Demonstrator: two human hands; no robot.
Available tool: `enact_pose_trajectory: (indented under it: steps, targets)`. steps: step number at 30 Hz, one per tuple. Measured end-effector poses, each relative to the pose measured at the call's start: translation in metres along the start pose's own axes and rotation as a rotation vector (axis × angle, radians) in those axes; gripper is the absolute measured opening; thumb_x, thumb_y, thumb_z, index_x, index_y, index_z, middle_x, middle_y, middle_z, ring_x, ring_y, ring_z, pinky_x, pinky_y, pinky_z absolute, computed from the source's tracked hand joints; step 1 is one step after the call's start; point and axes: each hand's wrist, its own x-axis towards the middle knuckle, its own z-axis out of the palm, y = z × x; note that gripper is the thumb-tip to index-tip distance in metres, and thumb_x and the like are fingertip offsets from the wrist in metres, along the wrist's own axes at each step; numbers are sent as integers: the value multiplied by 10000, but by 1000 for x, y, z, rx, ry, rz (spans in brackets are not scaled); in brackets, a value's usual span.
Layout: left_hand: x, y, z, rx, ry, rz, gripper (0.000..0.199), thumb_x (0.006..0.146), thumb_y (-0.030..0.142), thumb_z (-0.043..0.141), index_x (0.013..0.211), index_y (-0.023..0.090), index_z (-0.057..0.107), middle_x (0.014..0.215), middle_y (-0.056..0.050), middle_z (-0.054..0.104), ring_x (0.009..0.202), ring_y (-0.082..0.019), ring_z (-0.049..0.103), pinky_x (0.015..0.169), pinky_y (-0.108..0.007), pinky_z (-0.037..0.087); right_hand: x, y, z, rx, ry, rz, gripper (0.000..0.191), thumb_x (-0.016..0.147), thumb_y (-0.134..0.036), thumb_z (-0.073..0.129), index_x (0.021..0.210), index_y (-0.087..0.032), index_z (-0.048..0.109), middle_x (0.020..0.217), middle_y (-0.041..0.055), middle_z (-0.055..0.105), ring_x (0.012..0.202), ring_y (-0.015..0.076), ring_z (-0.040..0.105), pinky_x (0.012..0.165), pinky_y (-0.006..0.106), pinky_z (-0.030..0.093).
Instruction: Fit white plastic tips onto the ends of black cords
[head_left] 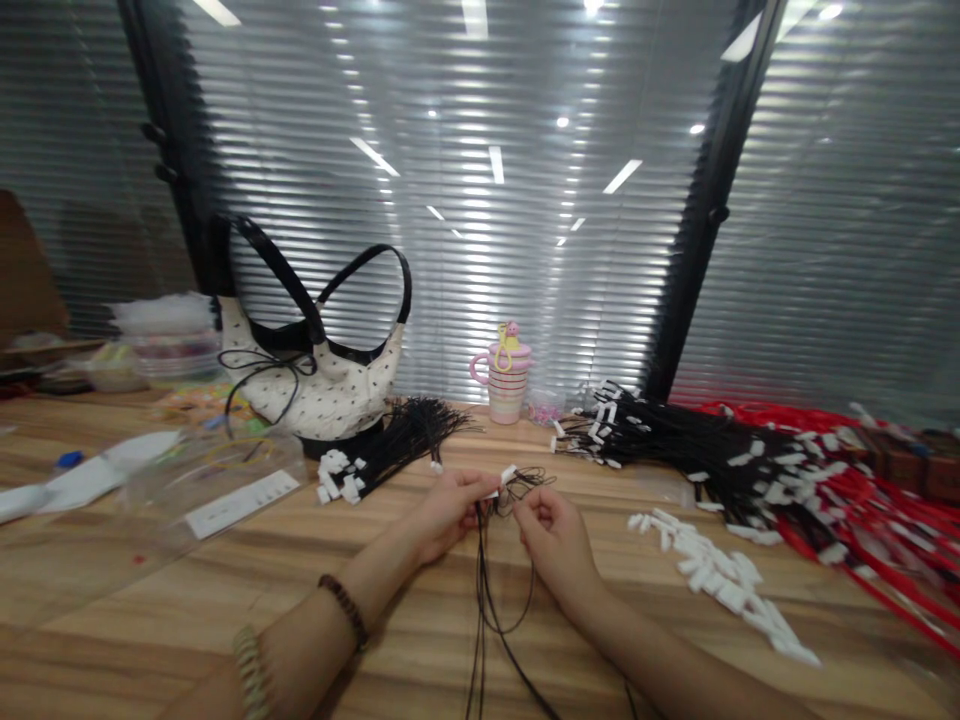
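Note:
My left hand is closed, its thumb and finger pinching thin black cords that hang down toward the table's front edge. A small white piece shows just past its fingertips, among tangled cord ends. To the right, my right hand pinches at the same cords with its fingertips; exactly which strand lies between them is too small to tell. One cord loops below the right hand. Left of the hands lies a bundle of black cords with white pieces at its near end.
Loose white pieces are strewn on the wooden table at right. Behind them lie black cords and red cords. A striped mug, a spotted handbag and a clear plastic bag stand or lie farther back and left.

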Motion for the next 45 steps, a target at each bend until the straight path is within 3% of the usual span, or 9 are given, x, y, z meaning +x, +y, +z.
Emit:
enact_pose_trajectory:
  steps: [17, 23, 45]
  targets:
    - [1, -2, -1, 0, 2, 19, 310, 565, 381, 713, 632, 118, 561, 551, 28, 496, 461, -26, 373, 449, -180, 169, 0, -1, 0, 4, -1, -8, 177, 690, -272, 491, 569, -159, 430, 483, -37, 401, 455, 83, 372, 433, 188, 267]
    - [2, -3, -1, 22, -2, 21, 295, 588, 374, 695, 636, 117, 559, 558, 28, 492, 451, -21, 361, 432, -176, 153, 3, -1, 1, 49, 29, 76, 164, 671, -278, 489, 571, -159, 437, 461, -42, 396, 442, 85, 375, 422, 186, 267]
    - [2, -3, 2, 125, 36, 22, 329, 572, 423, 688, 630, 128, 555, 511, 48, 448, 431, -26, 325, 431, -196, 150, 2, -2, 0, 49, 2, 61, 170, 676, -283, 496, 572, -158, 444, 454, -38, 407, 436, 83, 375, 418, 182, 268]
